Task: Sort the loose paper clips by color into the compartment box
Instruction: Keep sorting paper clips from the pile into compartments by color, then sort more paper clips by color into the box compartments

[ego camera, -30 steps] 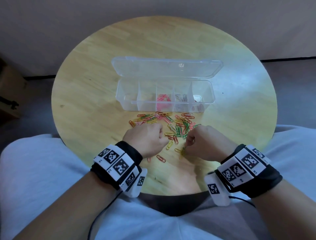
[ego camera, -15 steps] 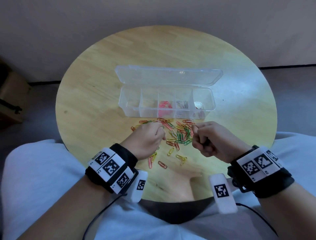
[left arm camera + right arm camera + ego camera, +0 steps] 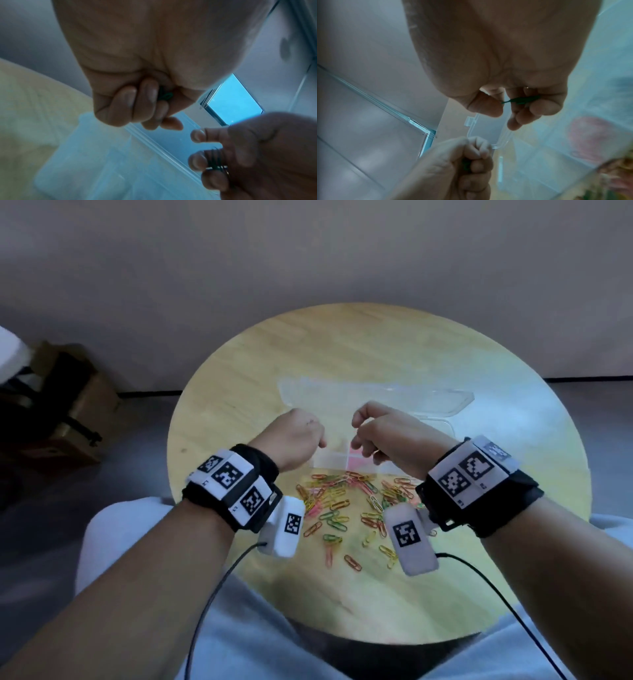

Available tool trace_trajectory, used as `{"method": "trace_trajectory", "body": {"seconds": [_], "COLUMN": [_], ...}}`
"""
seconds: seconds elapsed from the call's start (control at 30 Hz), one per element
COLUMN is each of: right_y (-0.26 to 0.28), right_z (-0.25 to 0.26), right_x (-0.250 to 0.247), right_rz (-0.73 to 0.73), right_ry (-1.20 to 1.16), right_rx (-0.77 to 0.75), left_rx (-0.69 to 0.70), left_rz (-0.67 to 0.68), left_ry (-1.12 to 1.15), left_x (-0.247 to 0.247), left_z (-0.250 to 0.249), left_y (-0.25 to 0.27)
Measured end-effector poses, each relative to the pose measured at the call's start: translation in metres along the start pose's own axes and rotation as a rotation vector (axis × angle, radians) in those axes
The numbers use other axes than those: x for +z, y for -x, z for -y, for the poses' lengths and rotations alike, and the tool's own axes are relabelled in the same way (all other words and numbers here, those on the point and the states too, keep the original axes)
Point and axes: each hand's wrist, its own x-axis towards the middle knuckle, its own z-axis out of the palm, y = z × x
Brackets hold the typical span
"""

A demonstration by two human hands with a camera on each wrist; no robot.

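Note:
Both hands hover side by side over the clear compartment box [image 3: 330,462], which is largely hidden behind them; its open lid [image 3: 428,402] lies flat beyond. My left hand [image 3: 310,440] is curled into a fist around green paper clips [image 3: 164,95]. My right hand [image 3: 363,436] pinches a small bundle of green paper clips [image 3: 522,100] between thumb and fingers. Pink clips [image 3: 358,462] show in one compartment between the hands. The loose mixed-colour clips [image 3: 346,501] lie scattered on the table just in front of the box, below my wrists.
The round wooden table [image 3: 239,392] ends close to my lap, where my legs in light trousers [image 3: 113,542] sit. A cardboard box [image 3: 82,412] with dark gear stands on the floor at the left. Cables [image 3: 219,580] hang from both wrist units.
Both hands have lifted from the clip pile and moved forward to above the box, each carrying green clips. The head view has tilted up, so the table sits lower in frame.

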Motion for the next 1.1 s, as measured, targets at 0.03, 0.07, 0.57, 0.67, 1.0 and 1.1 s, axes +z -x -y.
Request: {"method": "trace_trajectory", "body": {"seconds": [0.03,0.07,0.57,0.67,1.0,1.1], "right_y": [-0.007,-0.013,0.008,0.026,0.061,0.061], "right_z": [0.008,0.013,-0.012,-0.02,-0.073,-0.094], "right_x": [0.003,0.007,-0.015,-0.024,-0.031,-0.022], "right_rz": [-0.008,-0.016,-0.072,-0.083,0.005,0.054], "right_ry": [-0.001,-0.002,-0.26,-0.334,-0.143,0.081], "right_rx": [-0.007,-0.012,-0.034,-0.043,-0.042,-0.026], "left_rx": [-0.016,-0.031,-0.024,-0.007,0.173,0.161], "left_rz": [0.007,0.01,-0.029,-0.024,-0.093,-0.007], "left_ry": [-0.034,-0.059,-0.185,-0.167,-0.203,-0.174], "left_x": [-0.004,-0.007,0.012,0.016,0.019,0.031], "left_z": [-0.003,-0.006,-0.022,-0.022,-0.013,0.0], "left_y": [-0.003,-0.005,-0.027,-0.032,0.007,0.029]}}
